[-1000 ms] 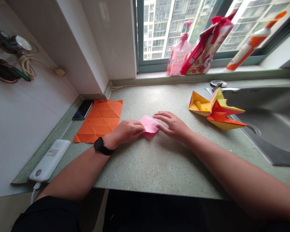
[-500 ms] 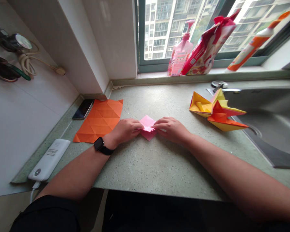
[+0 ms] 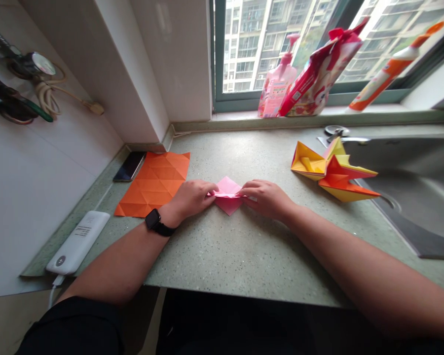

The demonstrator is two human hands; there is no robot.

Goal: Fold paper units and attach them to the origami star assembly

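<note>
A small pink origami paper, folded to a diamond outline, lies on the speckled countertop between my hands. A raised fold runs across its middle. My left hand, with a black watch on its wrist, pinches the left end of that fold. At the opposite corner my right hand has its fingers closed on the paper's right end. Both hands rest low at the counter. The fingertips hide the paper's side corners.
A creased orange sheet lies left, against a phone. A white power bank with a cable is nearer. Folded yellow and orange paper pieces stand right, beside the steel sink. A pump bottle stands on the sill.
Both hands have shifted slightly apart along the pink paper's sides. Its middle fold now looks straighter and stretched between them. The view has moved a little.
</note>
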